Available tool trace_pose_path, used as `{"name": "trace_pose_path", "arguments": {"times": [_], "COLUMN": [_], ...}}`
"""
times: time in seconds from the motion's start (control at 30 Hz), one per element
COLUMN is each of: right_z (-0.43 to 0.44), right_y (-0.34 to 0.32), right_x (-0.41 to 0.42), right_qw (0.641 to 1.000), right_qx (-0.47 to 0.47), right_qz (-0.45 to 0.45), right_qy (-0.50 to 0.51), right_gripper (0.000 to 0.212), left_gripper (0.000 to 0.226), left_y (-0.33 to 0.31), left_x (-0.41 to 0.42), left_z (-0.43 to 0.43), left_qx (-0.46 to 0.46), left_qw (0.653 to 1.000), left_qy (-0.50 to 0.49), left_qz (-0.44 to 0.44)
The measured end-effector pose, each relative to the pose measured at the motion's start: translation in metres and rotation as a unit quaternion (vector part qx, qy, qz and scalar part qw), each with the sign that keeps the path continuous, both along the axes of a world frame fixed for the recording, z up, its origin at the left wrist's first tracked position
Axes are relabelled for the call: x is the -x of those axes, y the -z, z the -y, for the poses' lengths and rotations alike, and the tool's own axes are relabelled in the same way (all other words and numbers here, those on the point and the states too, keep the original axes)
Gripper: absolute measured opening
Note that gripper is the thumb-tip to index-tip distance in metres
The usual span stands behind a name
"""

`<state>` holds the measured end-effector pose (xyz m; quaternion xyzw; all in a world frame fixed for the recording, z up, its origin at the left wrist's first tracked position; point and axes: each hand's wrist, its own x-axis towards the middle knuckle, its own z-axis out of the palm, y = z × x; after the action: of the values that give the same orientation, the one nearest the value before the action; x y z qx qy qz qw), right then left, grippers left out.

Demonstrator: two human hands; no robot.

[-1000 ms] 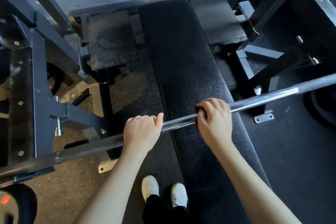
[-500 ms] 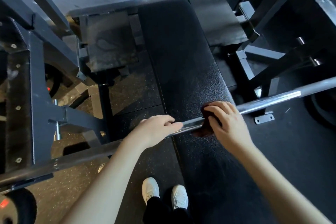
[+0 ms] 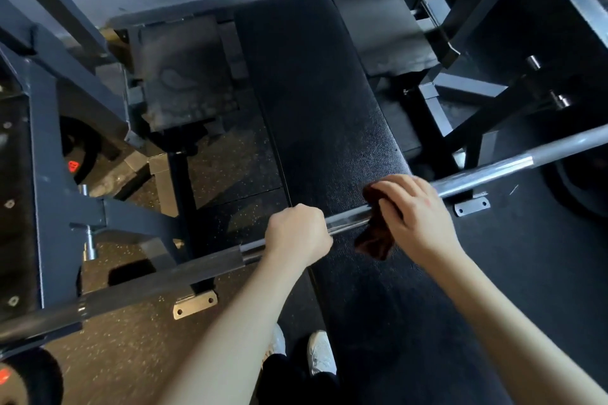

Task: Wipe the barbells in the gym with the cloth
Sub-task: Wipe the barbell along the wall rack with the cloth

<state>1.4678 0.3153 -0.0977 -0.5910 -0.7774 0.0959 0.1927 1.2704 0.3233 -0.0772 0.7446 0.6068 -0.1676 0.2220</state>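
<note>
The barbell (image 3: 487, 173) runs slantwise across the frame, from lower left to the right edge, above the black bench (image 3: 316, 92). At centre right, your right hand (image 3: 418, 210) lies over the bar, its fingers (image 3: 391, 189) curled round the dark reddish cloth (image 3: 375, 240) and pressing it onto the steel. A loose end of the cloth hangs below the bar, just left of that hand.

A second ago the cloth was all but hidden under your right hand. That hand now sits further toward the right of the frame, and the cloth trails in the open behind it. Your left hand (image 3: 296, 235), loosened on the bar half a second ago, now has its fingers wrapped firmly round it at centre frame, steadying it.

By the look of it, the wiping stroke is under way along the middle stretch. The bright length toward the right edge and the dull grey length at lower left appear yet to be covered.

Around you stand the grey rack frame (image 3: 49, 174) at left, a weight plate (image 3: 79, 154) with a red mark behind it, and a bolted foot plate (image 3: 194, 306) on the speckled floor (image 3: 131, 355). Your white shoes (image 3: 320, 352) show at bottom centre.
</note>
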Motion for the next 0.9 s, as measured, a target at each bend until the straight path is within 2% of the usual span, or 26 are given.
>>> {"name": "trace_pose_path", "arguments": {"times": [0.1,0.17,0.23,0.3,0.37,0.4,0.47,0.53,0.6,0.63,0.7,0.8,0.83,0.9], "right_z": [-0.009,-0.006,0.005,0.021,0.019,0.013,-0.004,-0.017,-0.013,-0.006,0.014,0.012,0.004,-0.015], "right_y": [0.002,0.007,0.009,0.01,0.004,0.005,0.006,0.006,0.008,0.009,0.011,0.006,0.008,0.009], "right_x": [-0.019,0.005,0.036,0.048,0.032,0.018,-0.01,-0.026,-0.012,0.001,0.02,-0.001,-0.015,-0.047], "right_qw": [0.988,0.973,0.982,0.997,0.999,0.999,0.998,0.98,0.964,0.967,0.989,0.999,0.999,0.998], "right_qx": [0.004,-0.015,-0.021,-0.011,-0.008,-0.016,-0.029,-0.024,-0.035,-0.036,-0.031,-0.03,-0.029,-0.023], "right_qz": [-0.01,-0.031,-0.049,-0.046,-0.021,-0.001,0.028,0.008,-0.025,-0.034,-0.038,-0.011,0.005,0.027], "right_qy": [0.156,0.226,0.182,0.058,-0.027,-0.031,0.058,0.196,0.262,0.251,0.142,-0.014,-0.02,0.058], "right_gripper": [0.036,0.032,0.026,0.026,0.029,0.03,0.031,0.034,0.03,0.026,0.025,0.031,0.031,0.035], "left_gripper": [0.017,0.016,0.017,0.018,0.021,0.024,0.034,0.051,0.061,0.061,0.057,0.054,0.052,0.048], "left_y": [0.003,0.005,0.006,0.004,0.002,0.001,-0.003,-0.007,-0.01,-0.009,-0.007,-0.009,-0.01,-0.013], "left_x": [-0.004,-0.005,-0.005,-0.005,-0.005,-0.003,0.004,0.01,0.013,0.013,0.008,-0.006,-0.013,-0.026], "left_z": [0.009,0.012,0.014,0.014,0.012,0.01,0.006,0.0,-0.005,-0.007,-0.01,-0.015,-0.017,-0.018], "left_qx": [-0.066,-0.095,-0.108,-0.106,-0.086,-0.067,-0.007,0.074,0.151,0.171,0.16,0.115,0.107,0.091], "left_qw": [0.998,0.995,0.994,0.994,0.996,0.998,0.999,0.992,0.971,0.954,0.929,0.941,0.946,0.962], "left_qy": [0.003,0.004,0.002,0.0,-0.006,-0.008,-0.001,-0.001,-0.075,-0.131,-0.207,-0.19,-0.176,-0.133], "left_qz": [-0.018,-0.02,-0.027,-0.034,-0.015,0.003,0.053,0.102,0.17,0.21,0.261,0.256,0.251,0.22]}}
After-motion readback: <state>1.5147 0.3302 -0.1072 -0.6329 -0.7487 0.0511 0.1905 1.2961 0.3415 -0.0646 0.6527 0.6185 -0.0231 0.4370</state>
